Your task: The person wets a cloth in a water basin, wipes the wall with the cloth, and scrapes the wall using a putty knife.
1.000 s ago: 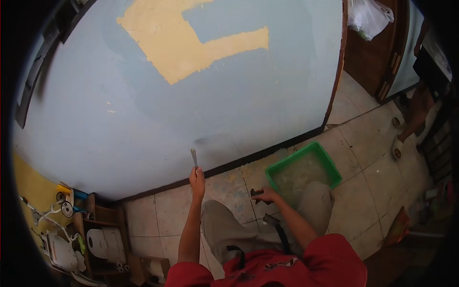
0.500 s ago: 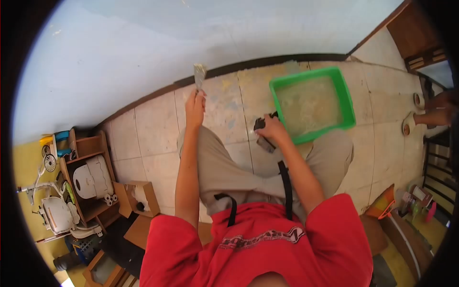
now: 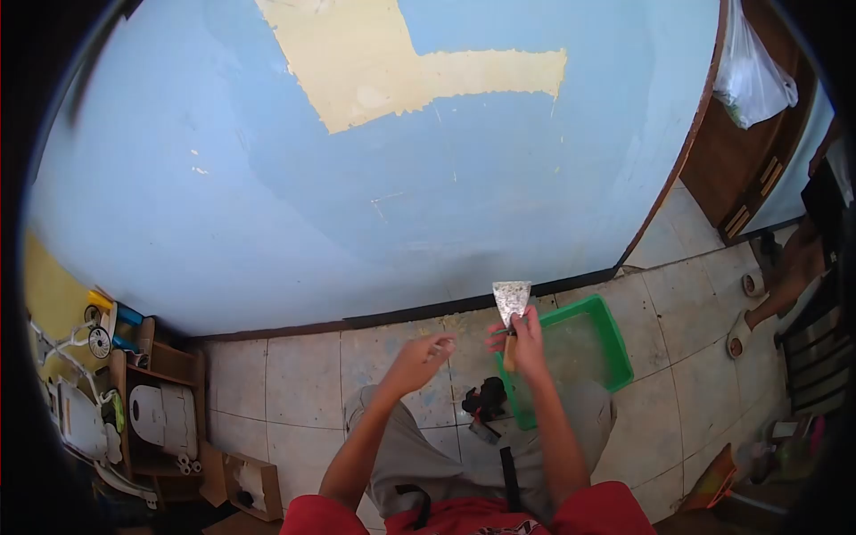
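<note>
My right hand (image 3: 528,349) is closed on a scraper, gripping its wooden handle with the flat, stained metal blade (image 3: 512,298) pointing up toward the wall. To its left, my left hand (image 3: 415,366) has its fingers curled together, with a small pale bit at the fingertips that is too small to name. A dark, crumpled-looking object (image 3: 486,399) rests on the tiles below my hands, beside a green tub (image 3: 615,352) of cloudy liquid. Patches of yellow show on the blue wall (image 3: 357,205) in front.
Shelves (image 3: 169,361) with toys and an open cardboard box (image 3: 254,481) stand at the left. A person's leg (image 3: 777,292) and sandals are at the right, near a dark metal rack. A white plastic bag (image 3: 753,80) hangs by the brown door at the upper right.
The scraper has passed from my left hand to my right. My right hand has let go of the dark object, now on the floor. My left hand has moved right, toward my right hand.
</note>
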`<state>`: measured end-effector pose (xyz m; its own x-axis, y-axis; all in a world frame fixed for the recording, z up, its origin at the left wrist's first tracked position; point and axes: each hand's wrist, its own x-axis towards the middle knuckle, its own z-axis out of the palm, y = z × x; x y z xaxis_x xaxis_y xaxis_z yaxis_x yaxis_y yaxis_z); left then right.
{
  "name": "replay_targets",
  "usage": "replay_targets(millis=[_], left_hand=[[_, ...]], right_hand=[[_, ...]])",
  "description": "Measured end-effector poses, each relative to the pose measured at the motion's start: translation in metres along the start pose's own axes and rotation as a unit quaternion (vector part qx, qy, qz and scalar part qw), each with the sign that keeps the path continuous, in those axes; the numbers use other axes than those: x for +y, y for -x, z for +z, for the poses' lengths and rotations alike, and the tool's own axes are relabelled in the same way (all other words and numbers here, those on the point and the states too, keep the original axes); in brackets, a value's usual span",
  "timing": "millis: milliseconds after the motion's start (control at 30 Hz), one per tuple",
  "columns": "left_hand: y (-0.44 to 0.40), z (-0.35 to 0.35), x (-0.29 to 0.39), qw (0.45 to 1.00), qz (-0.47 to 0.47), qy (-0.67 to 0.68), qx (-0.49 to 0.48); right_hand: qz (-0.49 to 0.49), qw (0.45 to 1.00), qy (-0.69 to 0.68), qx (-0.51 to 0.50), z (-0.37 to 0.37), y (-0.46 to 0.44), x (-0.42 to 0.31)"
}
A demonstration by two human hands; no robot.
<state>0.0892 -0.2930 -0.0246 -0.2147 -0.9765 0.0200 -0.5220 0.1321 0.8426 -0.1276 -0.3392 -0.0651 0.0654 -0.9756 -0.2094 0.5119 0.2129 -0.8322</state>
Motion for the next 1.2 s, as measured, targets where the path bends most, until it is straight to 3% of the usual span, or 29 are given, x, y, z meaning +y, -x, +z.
replay_targets(millis=[33, 67, 133, 167, 200, 233, 267, 333, 367, 433, 567, 633, 700, 733, 800, 833, 900, 933, 1000, 1100, 1200], left_hand=[[-0.007, -0.038, 0.016, 0.993, 0.050, -0.050, 0.090], [-0.019, -0.080, 0.034, 0.979, 0.027, -0.028, 0.200], [-0.051, -0.178, 0.063, 0.888, 0.136, -0.076, 0.432], [-0.066, -0.223, 0.080, 0.829, 0.168, -0.090, 0.525], [-0.082, -0.265, 0.091, 0.760, 0.198, -0.177, 0.593], [-0.097, -0.295, 0.098, 0.681, 0.220, -0.257, 0.650], [-0.116, -0.310, 0.096, 0.672, 0.226, -0.253, 0.657], [-0.147, -0.329, 0.086, 0.543, 0.214, -0.365, 0.726], [-0.151, -0.336, 0.080, 0.539, 0.216, -0.362, 0.729], [-0.148, -0.339, 0.068, 0.566, 0.254, -0.336, 0.709], [-0.149, -0.339, 0.066, 0.573, 0.248, -0.352, 0.697], [-0.148, -0.340, 0.066, 0.562, 0.251, -0.353, 0.705], [-0.149, -0.341, 0.066, 0.562, 0.250, -0.353, 0.705], [-0.148, -0.340, 0.067, 0.562, 0.245, -0.353, 0.706], [-0.149, -0.338, 0.069, 0.565, 0.243, -0.355, 0.704], [-0.149, -0.338, 0.068, 0.565, 0.244, -0.357, 0.703], [-0.148, -0.341, 0.068, 0.562, 0.247, -0.359, 0.703], [-0.148, -0.340, 0.068, 0.560, 0.246, -0.361, 0.704], [-0.149, -0.339, 0.068, 0.559, 0.246, -0.364, 0.703], [-0.146, -0.341, 0.065, 0.564, 0.247, -0.368, 0.697], [-0.148, -0.341, 0.061, 0.565, 0.247, -0.369, 0.696]], right_hand=[[-0.018, 0.999, 0.043, -0.015, -0.010, -0.005, -0.022], [-0.014, 0.997, 0.053, -0.051, -0.018, -0.014, -0.043], [-0.032, 0.992, 0.062, -0.105, -0.024, -0.034, -0.081], [-0.071, 0.978, 0.174, -0.086, -0.021, -0.042, -0.097], [-0.109, 0.951, 0.283, -0.059, -0.013, -0.048, -0.113], [-0.125, 0.948, 0.284, -0.067, 0.000, -0.052, -0.130], [-0.139, 0.941, 0.292, -0.095, 0.011, -0.052, -0.145], [-0.171, 0.934, 0.295, -0.108, 0.035, -0.053, -0.170], [-0.176, 0.933, 0.295, -0.108, 0.049, -0.056, -0.186], [-0.257, 0.876, 0.388, -0.126, 0.074, -0.061, -0.224], [-0.430, 0.776, 0.461, -0.024, 0.128, -0.061, -0.334], [-0.489, 0.662, 0.566, 0.040, 0.145, -0.051, -0.399], [-0.599, 0.499, 0.616, 0.112, 0.169, -0.037, -0.448], [-0.634, 0.446, 0.618, 0.130, 0.180, -0.036, -0.471], [-0.741, 0.354, 0.567, 0.068, 0.201, -0.040, -0.512], [-0.740, 0.356, 0.567, 0.068, 0.216, -0.028, -0.518], [-0.588, 0.316, 0.735, 0.116, 0.248, -0.006, -0.525], [-0.590, 0.314, 0.734, 0.118, 0.250, -0.012, -0.527], [-0.640, 0.246, 0.722, 0.090, 0.251, -0.031, -0.525], [-0.619, 0.290, 0.720, 0.120, 0.247, -0.044, -0.530], [-0.652, 0.285, 0.694, 0.112, 0.229, -0.057, -0.538]])
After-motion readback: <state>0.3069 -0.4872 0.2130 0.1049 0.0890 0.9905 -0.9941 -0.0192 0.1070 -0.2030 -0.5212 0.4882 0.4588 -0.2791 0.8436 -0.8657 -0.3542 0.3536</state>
